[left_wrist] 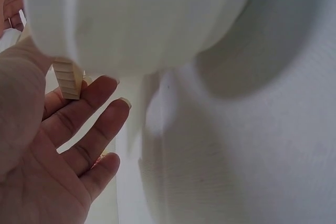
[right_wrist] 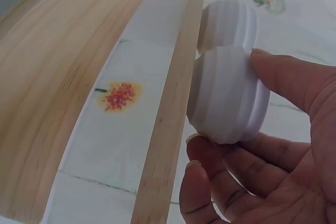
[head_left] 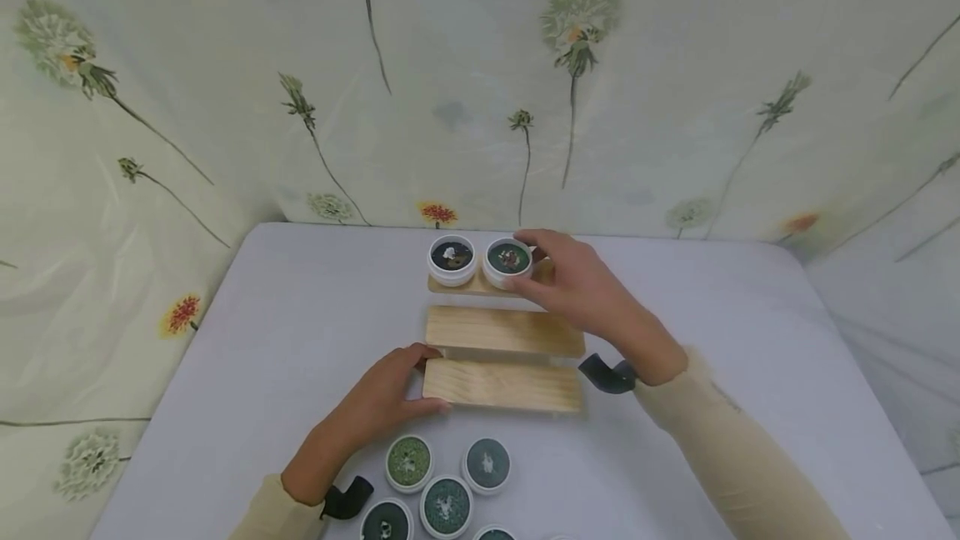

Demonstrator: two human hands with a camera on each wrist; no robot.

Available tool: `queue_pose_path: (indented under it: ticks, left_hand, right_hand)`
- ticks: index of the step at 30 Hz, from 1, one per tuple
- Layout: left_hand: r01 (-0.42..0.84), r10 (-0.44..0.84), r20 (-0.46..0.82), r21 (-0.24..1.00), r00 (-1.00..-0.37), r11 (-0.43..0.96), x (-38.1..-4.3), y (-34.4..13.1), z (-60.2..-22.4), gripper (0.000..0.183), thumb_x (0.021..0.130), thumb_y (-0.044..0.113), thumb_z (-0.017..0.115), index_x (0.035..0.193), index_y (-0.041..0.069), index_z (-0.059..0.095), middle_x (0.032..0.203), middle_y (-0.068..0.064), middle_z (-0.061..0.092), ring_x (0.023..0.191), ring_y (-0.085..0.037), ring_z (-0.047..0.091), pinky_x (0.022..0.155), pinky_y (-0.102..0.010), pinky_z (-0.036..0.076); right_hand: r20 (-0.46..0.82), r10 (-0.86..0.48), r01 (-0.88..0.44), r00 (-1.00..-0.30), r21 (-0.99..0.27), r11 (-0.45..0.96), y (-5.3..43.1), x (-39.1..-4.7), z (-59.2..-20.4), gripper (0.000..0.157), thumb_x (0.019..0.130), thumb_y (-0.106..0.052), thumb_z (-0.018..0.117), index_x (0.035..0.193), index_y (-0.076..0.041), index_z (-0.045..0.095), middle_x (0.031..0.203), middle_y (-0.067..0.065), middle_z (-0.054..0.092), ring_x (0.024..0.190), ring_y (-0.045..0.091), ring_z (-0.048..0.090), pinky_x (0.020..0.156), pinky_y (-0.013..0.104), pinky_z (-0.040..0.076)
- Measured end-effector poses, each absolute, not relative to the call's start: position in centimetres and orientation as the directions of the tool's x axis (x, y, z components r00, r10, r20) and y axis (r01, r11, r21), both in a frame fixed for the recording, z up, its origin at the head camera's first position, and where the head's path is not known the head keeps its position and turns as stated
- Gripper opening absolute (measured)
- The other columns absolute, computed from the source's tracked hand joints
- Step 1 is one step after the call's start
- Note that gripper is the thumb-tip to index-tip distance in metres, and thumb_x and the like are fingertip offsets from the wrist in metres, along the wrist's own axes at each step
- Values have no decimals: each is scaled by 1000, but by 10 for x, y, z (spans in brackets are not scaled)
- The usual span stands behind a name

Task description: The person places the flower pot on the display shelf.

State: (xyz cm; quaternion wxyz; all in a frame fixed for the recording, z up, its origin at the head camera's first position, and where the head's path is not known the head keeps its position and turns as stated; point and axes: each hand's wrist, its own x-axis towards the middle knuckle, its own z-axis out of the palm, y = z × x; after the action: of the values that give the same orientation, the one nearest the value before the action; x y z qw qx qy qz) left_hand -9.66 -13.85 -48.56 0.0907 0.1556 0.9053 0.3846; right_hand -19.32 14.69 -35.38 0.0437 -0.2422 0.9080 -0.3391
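My right hand (head_left: 573, 277) grips a small round white pot (head_left: 508, 261) with a dark green top, thumb and fingers at its sides. It sits on the top step (head_left: 480, 287) of a tiered wooden stand, just right of a second white pot (head_left: 451, 260) with a near-black top. In the right wrist view the held pot (right_wrist: 226, 95) shows ribbed sides against the board. My left hand (head_left: 378, 397) holds the left end of the lowest step (head_left: 502, 386), thumb at the front edge and fingers behind. The middle step (head_left: 504, 332) bears nothing.
In front of the stand, several more white pots with green tops, such as a light green one (head_left: 409, 463) and a grey-green one (head_left: 487, 466), stand on the white-covered table (head_left: 712, 440). A flower-printed curtain (head_left: 480, 65) hangs along the table's back edge.
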Motion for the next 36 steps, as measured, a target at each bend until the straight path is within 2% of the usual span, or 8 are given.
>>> queue_pose_path:
  ticks: [20,27,29,32,36]
  left_hand:
    - [205,344,-54,713,-937,671,-95,-138,-483,66,83,39,89,135,12,60,120,2,66,107,-17,59,98,-46,50]
    - [194,343,-75,704,-936,683,-96,-138,-483,64,83,37,90,134,13,61,119,2,66,111,-20,59,109,-51,44]
    - [193,341,-75,704,-937,684,-96,-138,-483,63,83,37,90,133,13,61,119,2,66,112,-21,60,112,-52,42]
    - [199,348,-68,712,-935,673,-96,-138,-484,63,83,37,91,133,12,61,118,1,66,111,-22,60,114,-52,39]
    - [223,359,-43,712,-932,666,-97,-140,-485,62,83,37,90,133,12,61,118,2,66,110,-21,60,117,-50,36]
  right_hand:
    - [83,-452,-398,-888,-631,666,143,-191,-360,71,94,-33,80,151,-5,48,140,13,60,117,28,61,107,52,47]
    - [80,-422,-375,-903,-628,683,144,-185,-360,76,93,-34,81,154,-6,44,147,15,55,126,32,57,111,54,43]
    - [115,-411,-395,-904,-590,704,146,-178,-360,77,93,-34,80,155,-7,43,151,15,51,131,33,54,113,55,40]
    - [255,-422,-493,-870,-485,723,149,-159,-361,76,92,-32,82,153,-5,46,153,16,50,135,35,49,113,56,39]
    - [464,-509,-674,-725,-326,663,153,-125,-371,72,88,-28,85,146,-1,53,143,18,58,131,37,53,109,55,42]
